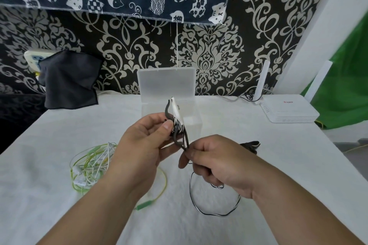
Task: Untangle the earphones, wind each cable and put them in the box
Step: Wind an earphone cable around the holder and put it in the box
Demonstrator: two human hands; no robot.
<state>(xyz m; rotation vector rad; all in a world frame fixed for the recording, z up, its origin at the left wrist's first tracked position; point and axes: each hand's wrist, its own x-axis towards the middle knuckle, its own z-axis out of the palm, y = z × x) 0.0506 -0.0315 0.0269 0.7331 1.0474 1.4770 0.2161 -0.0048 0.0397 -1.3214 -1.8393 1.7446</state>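
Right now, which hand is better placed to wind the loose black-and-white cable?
Right. The right hand pinches the black-and-white cable just above its loose loop on the table, while the left hand grips the wound earphone bundle.

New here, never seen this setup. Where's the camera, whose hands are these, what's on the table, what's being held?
No robot here: this is one picture from a wide-angle camera worn on a person's head, looking forward and down at their two bare hands. The left hand pinches a partly wound black-and-white earphone cable. The right hand pinches the same cable lower down, and its loose end loops on the white tablecloth. A tangle of green, yellow and white cables lies to the left. Behind the hands stands a clear plastic box, lid up. A white router sits far right, a dark cloth far left.
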